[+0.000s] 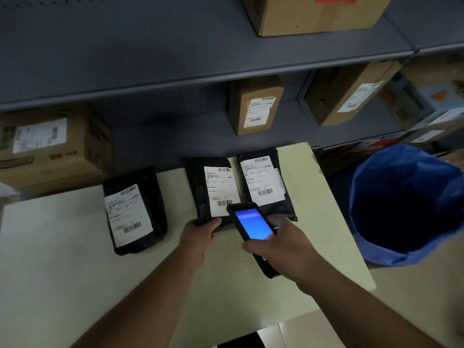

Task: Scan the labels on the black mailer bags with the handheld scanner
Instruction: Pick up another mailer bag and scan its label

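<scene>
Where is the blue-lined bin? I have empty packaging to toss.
In the head view, the blue-lined bin stands on the floor at the right, just off the table's right edge, below the shelves of cardboard boxes.

Just one view here, head-mounted and wide-angle, looking forward and steeply down from close above the pale table [62,247]. Both forearms reach in from the bottom edge, grey shelving [175,59] fills the top, edges bend noticeably.

Three black plastic mailer bags [135,209] [209,189] [263,182] lie in a row on the pale rectangular table [62,247], grey metal shelving [175,84] behind, blue-lined round bin [406,204] right.
</scene>
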{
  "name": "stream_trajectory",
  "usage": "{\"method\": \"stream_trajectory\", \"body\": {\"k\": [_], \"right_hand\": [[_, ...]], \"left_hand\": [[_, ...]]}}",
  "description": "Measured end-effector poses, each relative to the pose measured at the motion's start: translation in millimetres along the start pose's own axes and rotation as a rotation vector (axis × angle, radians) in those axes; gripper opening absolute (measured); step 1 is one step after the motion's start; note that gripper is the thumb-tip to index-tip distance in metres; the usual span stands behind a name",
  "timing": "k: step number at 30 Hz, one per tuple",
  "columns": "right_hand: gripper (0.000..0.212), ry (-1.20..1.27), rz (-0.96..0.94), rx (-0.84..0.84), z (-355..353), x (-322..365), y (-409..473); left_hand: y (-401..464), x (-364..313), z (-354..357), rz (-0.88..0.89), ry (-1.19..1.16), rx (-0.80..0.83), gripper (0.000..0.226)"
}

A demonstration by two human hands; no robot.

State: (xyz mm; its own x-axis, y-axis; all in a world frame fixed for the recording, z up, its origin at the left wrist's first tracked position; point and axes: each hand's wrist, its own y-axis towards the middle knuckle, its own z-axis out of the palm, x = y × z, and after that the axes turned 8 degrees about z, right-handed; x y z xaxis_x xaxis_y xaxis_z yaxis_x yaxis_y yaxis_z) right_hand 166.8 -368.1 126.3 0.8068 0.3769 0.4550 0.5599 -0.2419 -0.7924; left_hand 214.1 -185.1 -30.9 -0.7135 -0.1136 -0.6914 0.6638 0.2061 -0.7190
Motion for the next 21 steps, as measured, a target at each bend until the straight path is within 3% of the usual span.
{"method": "stream_trajectory", "body": {"k": [6, 10, 21], "right_hand": [[0.040, 0.026, 0.014, 0.003, -14.2, -10.3, 5.9], [0.045, 0.032, 0.024, -0.015, -21.7, -15.6, 8.6], [0.043, 0.025, 0.028, -0.025, -18.7, -17.8, 2.5]], "left_hand": [[3.7, 2.3, 21.7, 0.105, 0.151, 0.003, 0.062], [3.1, 2.6, 32.4, 0.102, 0.182, 0.019, 0.041], [-6.6, -2.6, 30.9, 0.110, 0.253, 0.062, 0.024]]}}
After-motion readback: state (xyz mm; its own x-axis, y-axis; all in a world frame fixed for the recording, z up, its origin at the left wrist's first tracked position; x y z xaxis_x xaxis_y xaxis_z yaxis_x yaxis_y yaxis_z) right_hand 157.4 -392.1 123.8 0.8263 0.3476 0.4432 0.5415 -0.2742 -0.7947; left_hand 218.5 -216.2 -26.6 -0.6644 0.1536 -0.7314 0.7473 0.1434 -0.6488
